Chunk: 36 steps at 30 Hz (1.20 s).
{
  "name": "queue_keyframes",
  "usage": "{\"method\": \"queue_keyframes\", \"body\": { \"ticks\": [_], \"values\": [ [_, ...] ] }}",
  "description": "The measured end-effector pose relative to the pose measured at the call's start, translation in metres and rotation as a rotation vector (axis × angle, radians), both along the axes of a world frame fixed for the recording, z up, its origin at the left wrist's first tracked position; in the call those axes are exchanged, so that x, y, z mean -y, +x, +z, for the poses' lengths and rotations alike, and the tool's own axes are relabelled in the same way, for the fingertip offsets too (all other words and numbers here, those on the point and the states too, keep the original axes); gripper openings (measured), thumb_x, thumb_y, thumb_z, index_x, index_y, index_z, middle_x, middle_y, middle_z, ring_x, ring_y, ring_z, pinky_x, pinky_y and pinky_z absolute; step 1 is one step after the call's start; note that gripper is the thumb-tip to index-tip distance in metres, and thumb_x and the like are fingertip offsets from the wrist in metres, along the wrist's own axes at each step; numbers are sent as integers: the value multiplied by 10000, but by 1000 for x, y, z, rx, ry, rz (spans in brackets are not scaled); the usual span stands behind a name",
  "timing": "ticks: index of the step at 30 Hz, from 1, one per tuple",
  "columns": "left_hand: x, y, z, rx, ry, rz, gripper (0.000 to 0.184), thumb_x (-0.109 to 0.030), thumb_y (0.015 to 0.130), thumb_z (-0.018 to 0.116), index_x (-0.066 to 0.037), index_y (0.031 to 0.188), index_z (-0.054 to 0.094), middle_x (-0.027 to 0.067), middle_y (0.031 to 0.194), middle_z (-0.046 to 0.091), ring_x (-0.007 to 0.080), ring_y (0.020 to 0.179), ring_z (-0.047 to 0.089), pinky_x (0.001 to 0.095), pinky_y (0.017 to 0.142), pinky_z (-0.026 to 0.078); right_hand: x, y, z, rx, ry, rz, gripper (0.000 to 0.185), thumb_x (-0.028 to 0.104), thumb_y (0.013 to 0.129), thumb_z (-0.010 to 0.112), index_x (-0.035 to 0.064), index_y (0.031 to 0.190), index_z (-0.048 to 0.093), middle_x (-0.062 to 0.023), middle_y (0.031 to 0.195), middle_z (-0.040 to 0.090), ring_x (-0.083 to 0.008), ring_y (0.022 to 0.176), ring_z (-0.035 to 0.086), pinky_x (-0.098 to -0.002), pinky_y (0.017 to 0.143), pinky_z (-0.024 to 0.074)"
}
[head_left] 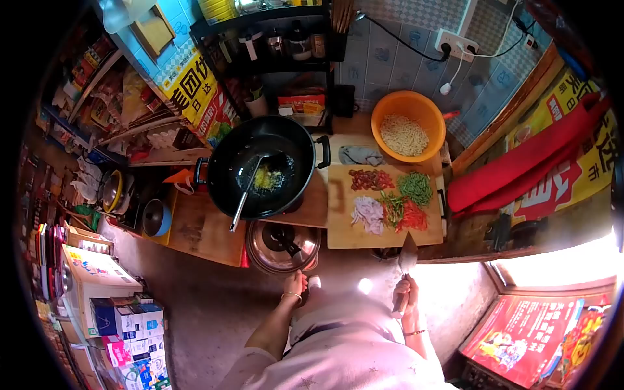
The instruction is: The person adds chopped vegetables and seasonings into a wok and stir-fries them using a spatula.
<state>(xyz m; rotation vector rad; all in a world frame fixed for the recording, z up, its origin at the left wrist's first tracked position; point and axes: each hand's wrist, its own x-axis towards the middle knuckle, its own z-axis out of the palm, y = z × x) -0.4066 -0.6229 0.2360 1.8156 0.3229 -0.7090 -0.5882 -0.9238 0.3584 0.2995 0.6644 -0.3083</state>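
nearest is the person's pale shirt (pixel 364 354), with an arm reaching forward on either side of it. the right forearm runs straight ahead, a dark band at its wrist, and the right hand (pixel 407 298) is closed around the handle of a knife (pixel 408 255), fingers wrapped and blade pointing away from the body. the blade's tip overlaps the near edge of the cutting board (pixel 339 224) in this view; i cannot tell whether it touches.

the left arm is bent slightly at the elbow, a bracelet (pixel 290 296) at the wrist. the left hand (pixel 296 283) is loosely curled just on the near side of a glass lid (pixel 266 255); i cannot tell whether it grips anything.

on the board, purple-white slices (pixel 368 215) lie left of mixed green pieces (pixel 392 209) and red strips (pixel 414 216). behind these are chopped dark-red pieces (pixel 370 181) and green strips (pixel 415 188).

left of the board stands a black wok (pixel 227 156), a spatula (pixel 244 198) leaning over its near rim, with yellowish bits (pixel 266 178) inside. farther back, an orange basin (pixel 424 103) holds noodles (pixel 403 134), and a black rack (pixel 286 67) stands against the tiled wall (pixel 377 71).
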Motion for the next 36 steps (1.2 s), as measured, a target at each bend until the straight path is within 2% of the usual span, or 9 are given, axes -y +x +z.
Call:
{"method": "queue_keyframes", "body": {
  "ticks": [6, 11, 15, 25, 28, 30, 36],
  "values": [
    [-6, -7, -4, -22, 10, -17, 436, -373, 932, 392, -23, 762, 589, 54, 575, 568, 116, 437, 510, 251, 412, 417, 3, -7, 0, -24, -31, -5, 203, 175, 911, 480, 26, 775, 505, 38, 529, 419, -58, 441, 405, -218, 431, 417],
    [-13, -14, -14, -36, 19, -30, 445, -408, 928, 394, -28, 799, 584, 62, 617, 587, 122, 445, 524, 250, 418, 443, 5, -14, -4, 11, 62, -29, 190, 168, 908, 490, 29, 780, 503, 40, 531, 404, -60, 451, 397, -215, 437, 410],
    [-10, -21, -11, -18, 6, -8, 407, -356, 926, 417, -22, 765, 585, 55, 572, 561, 113, 408, 495, 242, 386, 409, 7, -13, 11, -29, 45, -2, 169, 159, 904, 502, 23, 804, 504, 35, 545, 417, -62, 457, 395, -208, 441, 403],
    [-1, -25, -15, -16, -14, -1, 416, -356, 926, 413, -17, 759, 586, 59, 571, 562, 116, 406, 495, 246, 389, 414, 11, -19, 11, -43, 25, -24, 169, 156, 906, 495, 20, 806, 503, 27, 547, 428, -68, 455, 403, -213, 441, 406],
    [-1, -25, -18, -32, -4, -54, 424, -382, 933, 395, -27, 798, 584, 62, 610, 584, 123, 438, 526, 251, 416, 448, 12, -24, 8, -40, 11, 17, 205, 166, 905, 486, 51, 738, 512, 41, 538, 430, -60, 470, 411, -203, 454, 400],
    [-1, -26, -20, -26, 9, -66, 429, -380, 935, 384, -23, 800, 581, 65, 610, 585, 126, 436, 525, 254, 412, 446, 12, -26, 5, -106, -151, 53, 194, 171, 905, 493, 42, 763, 520, 34, 548, 452, -66, 473, 420, -207, 452, 397],
    [8, -27, -20, -35, 33, -83, 415, -350, 930, 394, -17, 769, 582, 59, 577, 567, 119, 404, 500, 248, 390, 424, 20, -35, 4, -169, -238, 42, 191, 178, 907, 494, 45, 771, 514, 27, 559, 463, -71, 472, 423, -219, 448, 391]
  ]
}}
